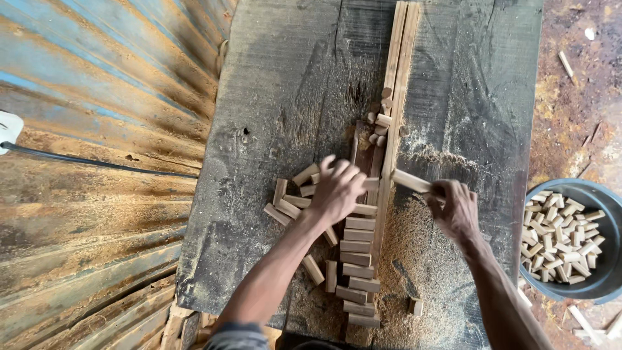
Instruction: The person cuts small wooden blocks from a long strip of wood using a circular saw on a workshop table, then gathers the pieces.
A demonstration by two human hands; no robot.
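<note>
My left hand [338, 189] lies over a scatter of short wooden blocks [291, 194] on a dark, sawdust-covered workbench [285, 84]; its fingers are blurred and whether it grips a block is unclear. My right hand [455, 207] is closed on one short wooden block [411, 181], held just right of long wooden strips [398, 78] that run up the bench. A column of cut blocks [357, 272] lies in a row below my left hand, alongside the strips. Several small offcuts [382, 120] sit higher up by the strips.
A dark round tub [606, 279] holding several small wooden blocks stands on the dirt floor at the right. Corrugated metal sheeting [97, 129] with a black cable [97, 162] lies left of the bench. One loose block [415, 306] rests in the sawdust near the bench's front edge.
</note>
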